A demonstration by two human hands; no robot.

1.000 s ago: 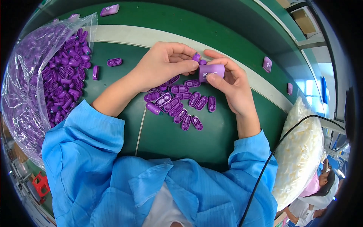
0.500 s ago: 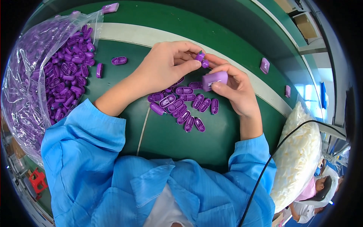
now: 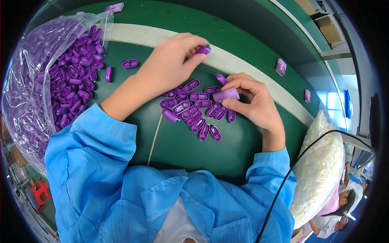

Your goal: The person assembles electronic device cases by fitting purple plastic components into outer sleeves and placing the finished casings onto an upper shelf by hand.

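Nearest to us are the blue sleeves (image 3: 93, 141) of our jacket, with a thin black cable (image 3: 279, 188) curving past the right one. Beyond them lies the green desk (image 3: 227, 152), crossed by a narrow pale line. To our right stands a clear bag of cream-coloured pieces (image 3: 318, 174); to our left a big clear plastic bag (image 3: 30, 85) spreads open, crowded with purple caps (image 3: 75, 83). Two loose caps (image 3: 130, 63) lie on the desk just beside that bag.

In the middle we see a loose heap of purple oval caps (image 3: 190, 113), most with their hollow side up, some touching or overlapping. Our right hand (image 3: 259, 99) is just to the right of the heap, its fingers closed around a lighter purple case (image 3: 227, 94). A second small piece (image 3: 221, 79) sits at the fingertips of that hand, though we cannot tell how firmly it is held. Farther off and to the left, our left hand (image 3: 168, 58) pinches a small purple cap (image 3: 203, 50) between thumb and fingers, above the desk's far part.

Past the desk runs a pale strip (image 3: 129, 34), then a green surface (image 3: 243, 36) with one purple case at far left (image 3: 114, 7) and two at the right (image 3: 281, 67), well apart.
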